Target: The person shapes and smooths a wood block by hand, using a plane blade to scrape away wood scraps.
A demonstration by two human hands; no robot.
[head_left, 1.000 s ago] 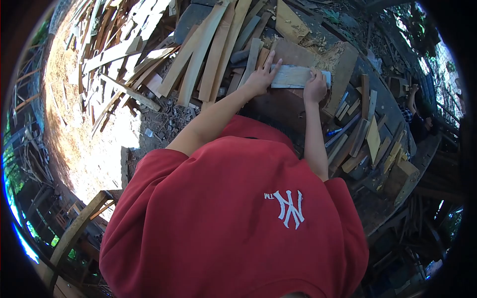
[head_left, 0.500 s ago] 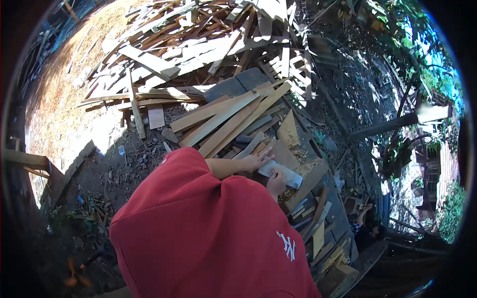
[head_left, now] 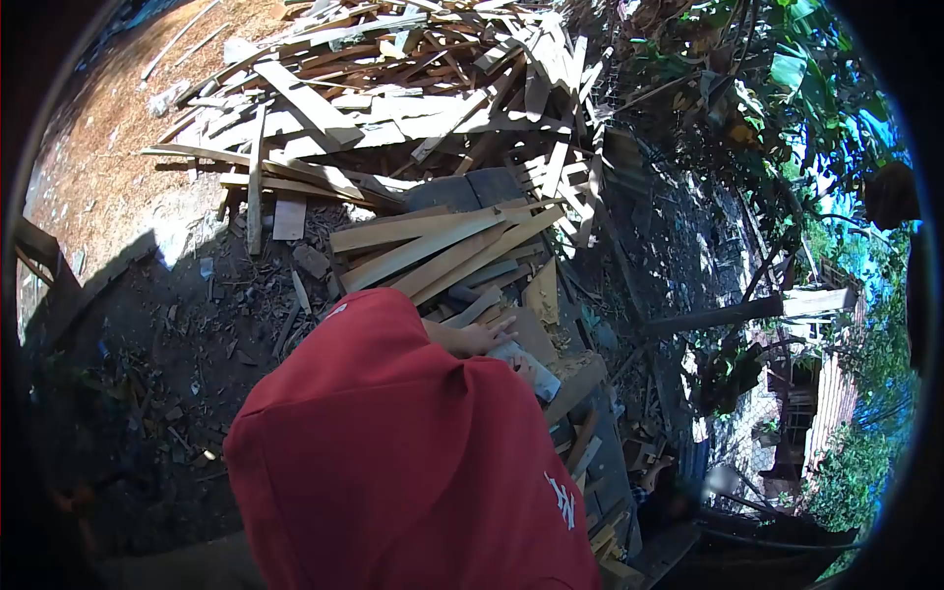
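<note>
A pale, flat rectangular piece (head_left: pixel 544 382) lies on the cluttered bench; I cannot make out its kind. My left hand (head_left: pixel 475 339) rests at its upper left end with the fingers stretched and spread. My right hand (head_left: pixel 525 368) is over the middle of the piece, its fingers curled, mostly hidden behind the red sleeve. Whatever it holds, if anything, is too small to tell. A brown board (head_left: pixel 534 337) lies just beyond the pale piece, with wood shavings beside it. My red top (head_left: pixel 393 462) covers much of the lower view.
Long wood strips (head_left: pixel 447 251) lie stacked beyond my hands. A large heap of scrap planks (head_left: pixel 393 118) spreads behind them. More offcuts (head_left: pixel 615 521) lie along the bench at the lower right. Another person (head_left: pixel 657 477) is partly visible in shadow there. A post (head_left: pixel 718 315) juts out at the right.
The view has shifted, so the bench and hands appear further left. The red sleeve now hides more of my right hand. The left hand stays spread at the pale piece.
</note>
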